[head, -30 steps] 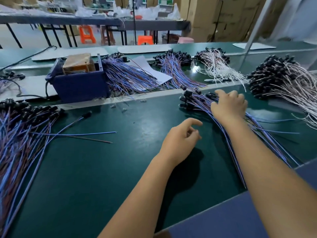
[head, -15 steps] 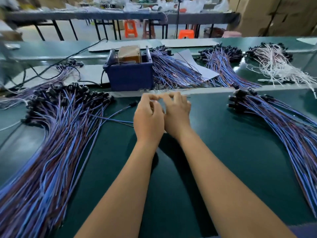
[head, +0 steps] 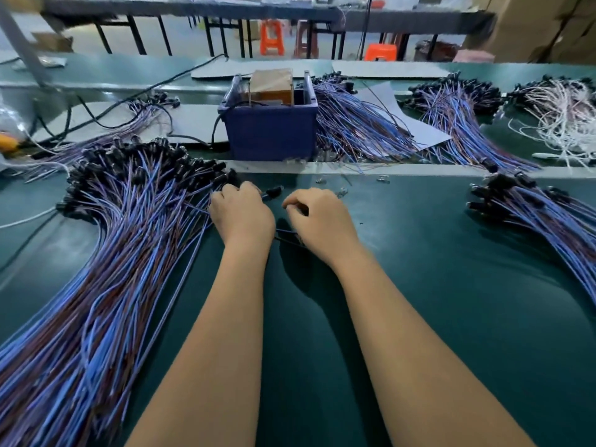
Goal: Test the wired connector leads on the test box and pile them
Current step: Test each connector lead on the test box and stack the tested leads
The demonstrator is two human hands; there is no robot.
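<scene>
Left hand (head: 242, 214) first: was curled knuckles-up at the right edge of the big left pile (head: 129, 240), fingers closed on one lead (head: 274, 191) just behind its black connector, which poked out past the fingertips toward the test box (head: 271, 130). Lay low over the green table (head: 419, 285), touching or nearly touching the pile's nearest wires.

Right hand (head: 319, 221), just beside it: was curled too, thumb and forefinger drawn together, and appeared to pinch the same lead's thin wires, which crossed the gap between the wrists. Could not tell exactly where the pinch sat, since the fingers hid it.

To do this step well, probably: keep the single lead clear of the neighbouring strands before lifting, or a tangle would drag others along. Hold close behind the connector so it stays aimed, let the other hand gather the bare ends, then carry both forward to the box directly ahead. Press gently; wires that thin would kink easily.

As for looks: a slim pair of blue and dark-brownish wires ending in a small black barrel connector, limp, matching the hundreds fanned out on the left with connectors bunched at the far end. Farther right, well apart, sat a smaller right pile (head: 532, 217) of the same kind.
</scene>
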